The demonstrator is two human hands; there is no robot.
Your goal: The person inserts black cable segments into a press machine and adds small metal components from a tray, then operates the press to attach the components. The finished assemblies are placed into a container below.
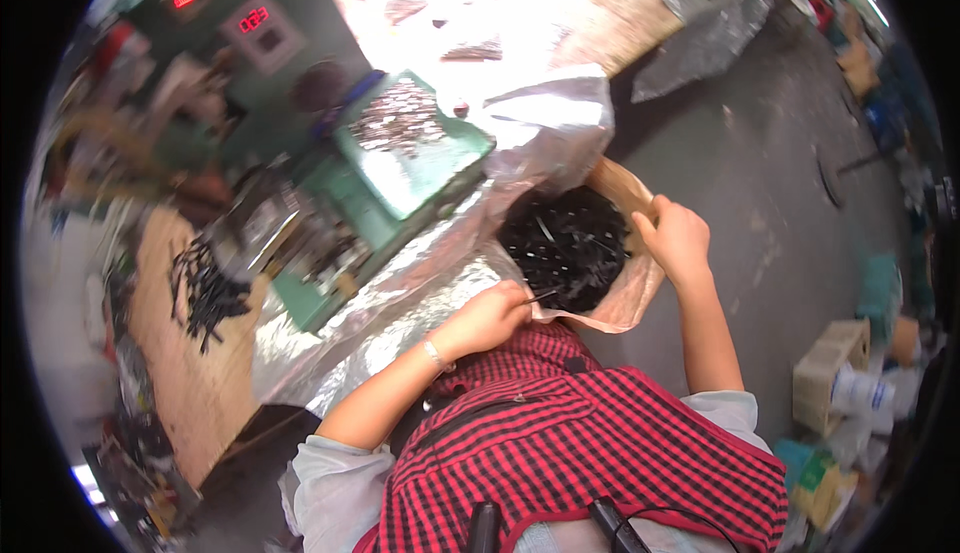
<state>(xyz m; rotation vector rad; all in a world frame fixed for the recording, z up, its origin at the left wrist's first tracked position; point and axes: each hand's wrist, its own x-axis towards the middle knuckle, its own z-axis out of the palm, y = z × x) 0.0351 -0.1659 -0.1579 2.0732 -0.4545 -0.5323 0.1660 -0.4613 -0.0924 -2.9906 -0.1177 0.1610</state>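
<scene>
A brown paper-like sack (640,298) stands open in front of my lap, its mouth facing up. Inside lies a heap of small black pieces (565,243) with shiny spots; their kind is too small to tell. My right hand (678,240) grips the sack's rim on the right, thumb toward the inside. At the near left rim, my left hand (488,319) is closed, with a thin dark strip (543,296) sticking out of its fingertips over the heap. Whether those fingers also pinch the rim is hidden.
Left of the sack stands a green machine (335,188) with a tray (440,178) of small metal parts. Crinkled silver sheeting (400,303) drapes along it. Black strips (210,293) lie on a wooden board (165,373) at far left. A beige crate (825,378) sits on the right.
</scene>
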